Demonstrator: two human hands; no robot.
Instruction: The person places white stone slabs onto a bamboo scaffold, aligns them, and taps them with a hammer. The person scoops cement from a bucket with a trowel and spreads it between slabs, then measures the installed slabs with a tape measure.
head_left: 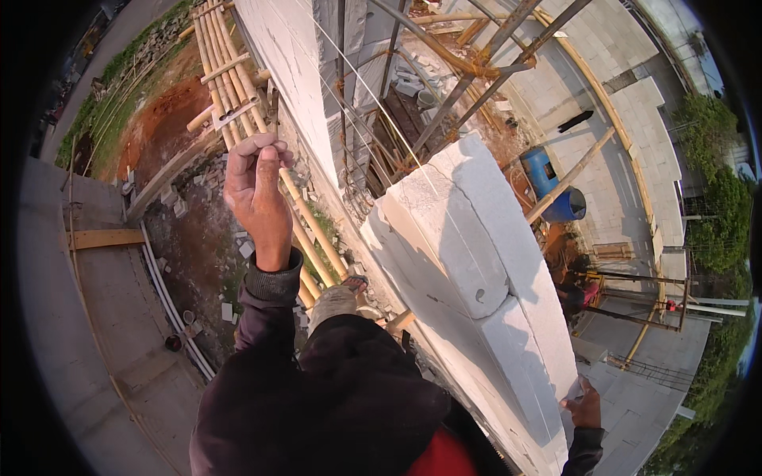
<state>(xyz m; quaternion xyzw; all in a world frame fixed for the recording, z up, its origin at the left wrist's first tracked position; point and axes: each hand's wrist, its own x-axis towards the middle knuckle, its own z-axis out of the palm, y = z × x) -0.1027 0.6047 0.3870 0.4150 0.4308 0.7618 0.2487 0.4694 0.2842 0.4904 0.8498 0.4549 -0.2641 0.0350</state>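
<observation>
My left hand is raised above the left side of the wall, its fingers curled and pressed to the thumb. Whatever is in that pinch, if anything, is too small to make out. Low on the right, my right hand is closed at the far edge of the wall, thumb and fingers against the corner of a white block. Other pale blocks lie along the wall top, one with a small round mark. A thin taut string runs over them from the wall's far end.
Bamboo poles form a scaffold along the left, with my foot on it. Rubble lies below. Tied poles and upright rebar stand beyond the blocks. Blue drums stand inside block walls, near another person at the right.
</observation>
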